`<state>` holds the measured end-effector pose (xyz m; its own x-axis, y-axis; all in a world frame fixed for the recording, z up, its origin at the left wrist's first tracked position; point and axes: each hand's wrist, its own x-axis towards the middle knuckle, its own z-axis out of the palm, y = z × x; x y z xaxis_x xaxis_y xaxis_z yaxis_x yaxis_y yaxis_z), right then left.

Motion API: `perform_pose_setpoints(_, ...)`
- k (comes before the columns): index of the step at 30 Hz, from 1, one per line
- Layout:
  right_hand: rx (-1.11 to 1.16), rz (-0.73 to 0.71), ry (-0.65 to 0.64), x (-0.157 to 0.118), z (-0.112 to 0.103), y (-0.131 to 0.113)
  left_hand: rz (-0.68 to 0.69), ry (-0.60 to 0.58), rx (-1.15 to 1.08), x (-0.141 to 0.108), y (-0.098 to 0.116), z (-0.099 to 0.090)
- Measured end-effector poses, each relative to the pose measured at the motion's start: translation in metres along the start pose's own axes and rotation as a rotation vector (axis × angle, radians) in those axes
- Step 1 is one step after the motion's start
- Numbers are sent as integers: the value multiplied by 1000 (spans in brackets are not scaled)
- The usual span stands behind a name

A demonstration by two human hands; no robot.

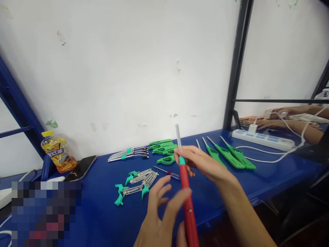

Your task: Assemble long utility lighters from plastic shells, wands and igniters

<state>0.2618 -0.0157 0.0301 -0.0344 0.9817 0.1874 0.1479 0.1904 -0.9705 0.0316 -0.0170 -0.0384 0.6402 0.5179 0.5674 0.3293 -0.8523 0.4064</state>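
Observation:
A red lighter (pixel 187 202) with a teal collar and a silver metal tube stands tilted in front of me. My right hand (pixel 196 161) pinches it around the collar and the base of the tube. My left hand (pixel 164 209) is beside the red body, fingers apart and slightly blurred, with the thumb near the lower part. Behind the hands lie green handle shells (pixel 164 148) and a small screwdriver (pixel 172 174). Teal triggers with clear mechanisms (pixel 133 188) are left of my left hand. Metal tubes with wires (pixel 128 154) lie near the wall.
Several green lighters (pixel 230 156) lie at the right by a white power strip (pixel 262 139). A drink bottle (pixel 59 152) and a phone (pixel 81 168) are on the left of the blue table (pixel 97 212). Another person's arms (pixel 295 125) show beyond the rack at the right.

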Motion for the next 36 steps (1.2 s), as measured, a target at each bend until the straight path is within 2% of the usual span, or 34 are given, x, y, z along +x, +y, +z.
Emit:
perform_pose_setpoints(3,28,-6,67,1,-2,2,-175,-116,-404,2,3,11)
perform_pose_setpoints(6,8,9,57,0,-2,1,-288,-237,-819,3,7,20)
perform_pose_setpoints(8,-14,25,20,0,-1,1,-350,-261,-1046,4,8,24)
perform_pose_setpoints(10,-45,40,-21,1,0,3,-430,-246,-1165,6,6,26)
perform_pose_setpoints(15,-184,51,-26,7,3,13,-616,-136,-1163,10,-3,32)
perform_pose_setpoints(21,-261,58,-61,7,8,16,-709,-117,-1244,13,-3,41)
perform_pose_setpoints(28,-265,81,-117,6,9,10,-821,-62,-1225,1,-11,50)
perform_pose_setpoints(36,-302,60,-116,6,8,11,-759,-116,-1303,10,-7,45)
